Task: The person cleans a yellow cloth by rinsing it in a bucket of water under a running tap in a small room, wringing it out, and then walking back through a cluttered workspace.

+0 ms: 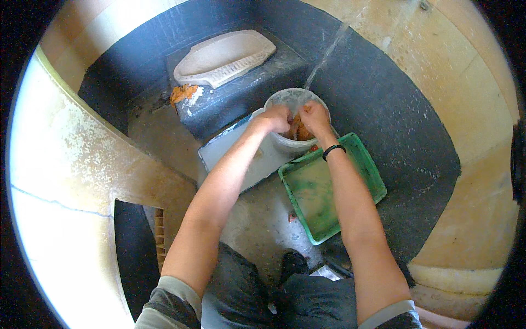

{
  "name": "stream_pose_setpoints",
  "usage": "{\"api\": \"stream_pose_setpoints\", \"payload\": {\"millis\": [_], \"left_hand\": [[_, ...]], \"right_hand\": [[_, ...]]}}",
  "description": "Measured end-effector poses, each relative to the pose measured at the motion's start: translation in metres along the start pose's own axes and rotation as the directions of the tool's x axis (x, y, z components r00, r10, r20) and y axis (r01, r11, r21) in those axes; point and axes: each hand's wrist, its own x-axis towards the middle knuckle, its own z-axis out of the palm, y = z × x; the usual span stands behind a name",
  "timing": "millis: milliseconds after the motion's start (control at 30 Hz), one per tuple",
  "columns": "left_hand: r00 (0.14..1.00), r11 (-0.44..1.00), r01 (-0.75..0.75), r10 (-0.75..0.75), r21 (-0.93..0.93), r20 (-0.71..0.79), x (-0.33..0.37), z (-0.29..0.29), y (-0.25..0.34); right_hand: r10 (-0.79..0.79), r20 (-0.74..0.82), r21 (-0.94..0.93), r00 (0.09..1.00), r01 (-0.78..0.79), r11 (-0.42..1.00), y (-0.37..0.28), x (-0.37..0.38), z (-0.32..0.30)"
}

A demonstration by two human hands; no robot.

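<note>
A whitish round bucket (289, 145) stands ahead of me, and both my hands are inside its rim. Between them is orange-brown material (301, 131) that looks like wet cloth. My left hand (278, 118) is closed, fingers curled against the cloth at the bucket's left side. At the right side my right hand (316, 117) pinches the cloth from above, a black band (333, 151) round its wrist. The bucket's bottom and the lower part of the cloth are hidden.
Beneath and beside the bucket lies a pale flat tray (233, 149); a green tray (307, 216) with cloudy contents sits to its right. Behind, a squat toilet pan (227, 55) rests on a dark raised block (257, 85), with a crumpled orange piece (183, 94) at its edge. Dark-lower walls enclose me.
</note>
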Motion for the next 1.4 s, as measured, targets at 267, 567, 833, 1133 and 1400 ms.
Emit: {"api": "stream_pose_setpoints", "payload": {"millis": [267,567,833,1133,1400], "left_hand": [[0.915,0.935,0.008,-0.149,-0.354,-0.375,0.002,0.002,0.006],[0.737,0.966,0.114,0.072,0.230,-0.672,-0.026,-0.008,0.038],[0.785,0.351,0.348,-0.617,-0.869,0.065,-0.053,0.018,-0.016],[0.821,-0.040,0.339,-0.475,-0.940,0.316,-0.115,0.014,-0.022],[0.741,-0.068,0.224,-0.636,-0.972,0.215,-0.200,-0.004,-0.023]], "right_hand": [[0.014,-0.012,0.111,1.000,-0.013,0.994,0.016,0.007,0.009],[0.163,0.164,-0.051,0.973,-0.157,0.986,-0.002,0.000,-0.012],[-0.067,0.172,-0.127,0.983,0.089,0.988,-0.010,-0.009,0.022],[0.012,0.580,-0.176,0.814,0.111,0.978,-0.018,-0.019,0.017],[-0.078,0.680,-0.043,0.729,0.147,0.988,-0.150,0.029,-0.067]]}}
